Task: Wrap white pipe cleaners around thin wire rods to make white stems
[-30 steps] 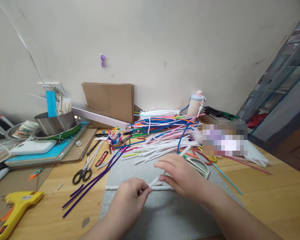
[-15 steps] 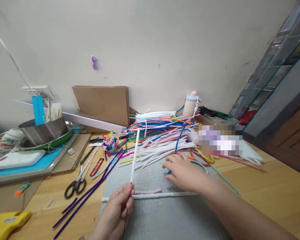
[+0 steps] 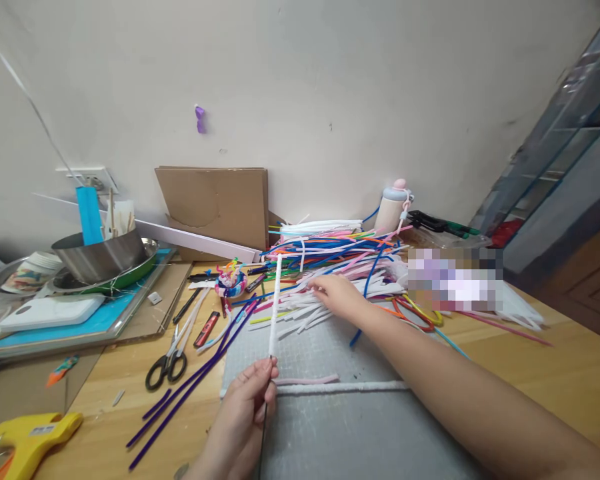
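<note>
The left hand [image 3: 247,407] covers part of the white-wrapped stick [image 3: 275,307]; its dark lower end is cut off. The right forearm [image 3: 445,373] hides the right end of the white rod [image 3: 350,387]. Right hand [image 3: 337,294]: grip on white strips [image 3: 310,313] indeterminate. Pixelation obscures an item [image 3: 455,279] near the worktop's [image 3: 570,377] far right corner.

On the brown wooden table [image 3: 555,367], a flat grey mat [image 3: 330,433] is laid, crossed by a long thin white fuzzy rod [image 3: 350,387]. Over the mat, a slender white-wrapped stick [image 3: 275,307] is held up in the left hand [image 3: 247,407]. Behind, multicoloured fuzzy pipe cleaners [image 3: 325,248] are heaped, their near edge overhung by the right hand [image 3: 337,293]; beyond their right end a cream cylindrical bottle [image 3: 390,213] is stood. To the mat's left, long purple fuzzy strips [image 3: 190,382] are placed beside black-handled metal scissors [image 3: 166,368]; a yellow plastic glue gun [image 3: 35,447] is set farther left.
</note>
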`<action>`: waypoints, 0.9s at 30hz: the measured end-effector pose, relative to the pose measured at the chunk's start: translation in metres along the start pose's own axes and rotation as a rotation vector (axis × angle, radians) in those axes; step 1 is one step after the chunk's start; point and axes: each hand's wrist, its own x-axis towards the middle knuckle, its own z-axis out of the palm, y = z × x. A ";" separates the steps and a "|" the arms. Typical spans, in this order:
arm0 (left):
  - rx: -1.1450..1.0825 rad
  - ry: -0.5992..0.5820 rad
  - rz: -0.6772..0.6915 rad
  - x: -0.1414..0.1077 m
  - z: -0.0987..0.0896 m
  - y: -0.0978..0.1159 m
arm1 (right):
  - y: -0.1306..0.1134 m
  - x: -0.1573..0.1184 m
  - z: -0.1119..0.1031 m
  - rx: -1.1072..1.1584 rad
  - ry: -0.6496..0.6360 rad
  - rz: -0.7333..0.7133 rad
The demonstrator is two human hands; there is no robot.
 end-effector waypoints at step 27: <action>-0.082 -0.005 -0.008 0.002 0.001 0.003 | -0.035 -0.001 -0.027 0.143 0.299 -0.193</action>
